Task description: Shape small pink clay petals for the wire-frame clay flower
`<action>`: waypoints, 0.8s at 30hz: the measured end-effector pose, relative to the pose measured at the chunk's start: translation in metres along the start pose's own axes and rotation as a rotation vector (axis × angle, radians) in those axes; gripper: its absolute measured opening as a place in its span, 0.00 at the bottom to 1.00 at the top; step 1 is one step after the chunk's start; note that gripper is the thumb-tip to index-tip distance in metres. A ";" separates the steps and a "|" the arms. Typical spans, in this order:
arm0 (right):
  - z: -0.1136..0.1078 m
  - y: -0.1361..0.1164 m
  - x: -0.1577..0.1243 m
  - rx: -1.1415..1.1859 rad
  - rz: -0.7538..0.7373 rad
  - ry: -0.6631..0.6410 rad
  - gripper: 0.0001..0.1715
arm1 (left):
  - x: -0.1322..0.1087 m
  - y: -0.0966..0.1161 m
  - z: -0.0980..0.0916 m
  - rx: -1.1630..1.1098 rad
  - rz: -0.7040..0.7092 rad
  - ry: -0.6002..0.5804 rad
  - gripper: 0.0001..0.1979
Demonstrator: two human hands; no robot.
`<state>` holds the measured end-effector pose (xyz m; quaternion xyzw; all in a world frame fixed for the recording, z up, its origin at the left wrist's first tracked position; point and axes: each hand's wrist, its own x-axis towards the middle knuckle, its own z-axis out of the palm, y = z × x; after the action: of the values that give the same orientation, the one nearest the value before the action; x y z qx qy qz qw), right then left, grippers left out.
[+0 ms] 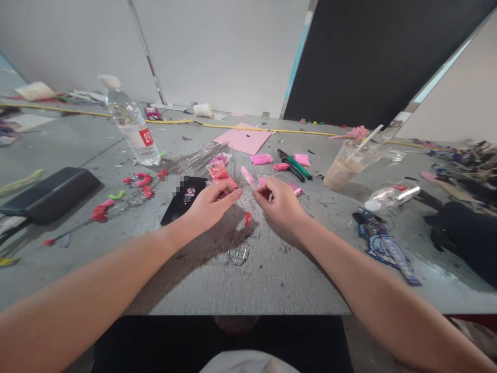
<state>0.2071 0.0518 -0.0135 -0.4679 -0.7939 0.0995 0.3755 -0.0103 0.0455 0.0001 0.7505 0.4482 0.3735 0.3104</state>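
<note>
Between finger and thumb, my right hand [282,206] grips a small light-pink packet [247,177], held tilted above the table. Just to its left, my left hand [207,206] has its thumb and fingers drawn together; whatever they hold, if anything, is hidden. Clear packets of red-pink clay [218,170] lie right behind the left fingers. More pink packets [261,159] rest farther back, beside green-handled pliers [297,168]. In front of both hands lies a bent wire shape [238,253] with a red clay piece [247,218] at its top. A phone [176,208] lies by my left wrist.
A water bottle [134,127] stands at the left, near red-decorated wires [145,191] and a black box [52,194]. Loose straight wires [198,159] and pink paper [244,137] lie behind. On the right are an iced drink cup [345,166], a fallen bottle [394,195] and keychains [388,251].
</note>
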 end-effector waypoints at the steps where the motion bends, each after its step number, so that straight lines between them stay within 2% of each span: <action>1: 0.000 -0.003 -0.001 -0.014 -0.035 -0.020 0.11 | 0.000 0.000 0.001 -0.012 0.005 -0.001 0.17; 5: -0.001 -0.018 -0.008 -0.092 -0.180 -0.079 0.12 | -0.002 -0.003 0.004 -0.048 0.032 0.012 0.18; 7: -0.001 -0.026 -0.012 -0.213 -0.301 -0.061 0.13 | -0.004 -0.001 0.004 -0.058 0.046 0.020 0.17; 9: -0.001 -0.032 -0.016 -0.248 -0.357 -0.012 0.14 | -0.008 0.005 0.003 -0.042 0.079 0.036 0.15; 13: 0.000 -0.036 -0.019 -0.171 -0.332 0.032 0.12 | -0.014 0.013 0.003 0.023 0.173 0.075 0.15; 16: -0.003 -0.034 -0.019 -0.083 -0.327 0.011 0.11 | -0.014 0.011 0.003 0.001 0.218 0.036 0.13; 20: -0.011 -0.031 -0.018 0.053 -0.405 -0.059 0.07 | -0.013 0.005 0.004 -0.009 0.276 -0.007 0.12; 24: -0.015 -0.034 -0.021 0.044 -0.425 -0.055 0.08 | -0.015 0.007 0.003 0.016 0.325 -0.039 0.13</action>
<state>0.2010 0.0133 0.0037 -0.2787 -0.8822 0.0483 0.3764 -0.0094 0.0292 -0.0004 0.8226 0.3177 0.4006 0.2487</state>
